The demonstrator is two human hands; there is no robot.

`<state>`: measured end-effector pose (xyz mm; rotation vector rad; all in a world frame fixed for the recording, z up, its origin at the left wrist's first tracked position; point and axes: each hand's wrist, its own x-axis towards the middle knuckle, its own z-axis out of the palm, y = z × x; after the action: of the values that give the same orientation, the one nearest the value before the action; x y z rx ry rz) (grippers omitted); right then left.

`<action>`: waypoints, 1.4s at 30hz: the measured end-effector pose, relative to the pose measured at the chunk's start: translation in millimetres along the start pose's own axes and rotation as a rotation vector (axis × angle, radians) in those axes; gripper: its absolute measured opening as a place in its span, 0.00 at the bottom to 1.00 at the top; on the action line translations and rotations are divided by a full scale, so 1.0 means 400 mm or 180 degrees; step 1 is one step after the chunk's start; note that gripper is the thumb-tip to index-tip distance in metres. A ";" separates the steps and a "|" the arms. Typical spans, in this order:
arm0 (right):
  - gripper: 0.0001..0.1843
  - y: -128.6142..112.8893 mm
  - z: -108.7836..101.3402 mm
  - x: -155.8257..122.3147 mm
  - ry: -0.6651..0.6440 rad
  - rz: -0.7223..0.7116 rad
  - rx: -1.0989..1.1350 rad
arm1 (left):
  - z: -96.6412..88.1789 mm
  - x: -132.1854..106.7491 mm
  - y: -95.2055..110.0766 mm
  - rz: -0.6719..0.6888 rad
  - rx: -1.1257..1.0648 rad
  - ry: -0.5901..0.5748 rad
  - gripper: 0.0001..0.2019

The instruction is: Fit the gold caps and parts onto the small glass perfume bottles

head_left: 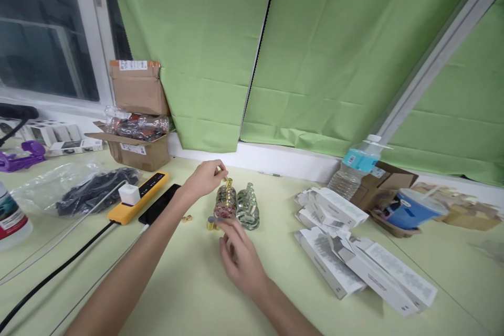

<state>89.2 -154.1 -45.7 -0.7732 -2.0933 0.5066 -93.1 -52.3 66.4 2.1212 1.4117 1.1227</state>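
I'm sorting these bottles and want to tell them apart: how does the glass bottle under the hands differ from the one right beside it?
The reddish bottle shows red-brown inside; the clear bottle looks greenish-clear. The left hand pinches a gold piece at the reddish bottle's top and the right hand touches its base; the clear bottle stands untouched. Both are small, ribbed glass, side by side.

water bottle (pixel 356 167) | white cartons (pixel 354 257) | yellow power strip (pixel 138 197) | cardboard box (pixel 136 131) | blue cup (pixel 411 210)

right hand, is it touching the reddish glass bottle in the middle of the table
Touching. The head view shows the right hand with its fingertips against the base of the reddish glass bottle, no gap visible, while the left hand pinches the gold top.
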 end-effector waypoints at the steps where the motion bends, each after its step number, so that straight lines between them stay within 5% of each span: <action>1: 0.26 0.003 0.003 0.000 -0.0170 0.0001 -0.0057 | 0.012 0.003 -0.008 0.0060 0.0119 0.0000 0.13; 5: 0.26 0.011 0.007 -0.001 -0.0481 0.0052 -0.0176 | 0.053 0.008 -0.025 0.0270 0.0331 -0.0118 0.11; 16: 0.21 0.025 0.009 -0.001 -0.0440 0.0001 -0.0241 | 0.099 0.006 -0.052 0.0403 0.0673 -0.0087 0.12; 30: 0.21 0.011 0.004 0.002 -0.0441 -0.0023 -0.0267 | 0.101 0.008 -0.053 0.0376 0.0572 -0.0203 0.07; 42: 0.20 0.015 0.005 0.001 -0.0460 0.0022 -0.0212 | 0.103 -0.009 -0.037 0.0453 0.0857 -0.0303 0.12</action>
<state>89.5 -149.6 -50.2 -0.8032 -2.2515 0.5118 -71.0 -43.5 29.6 2.4609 1.4566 0.9082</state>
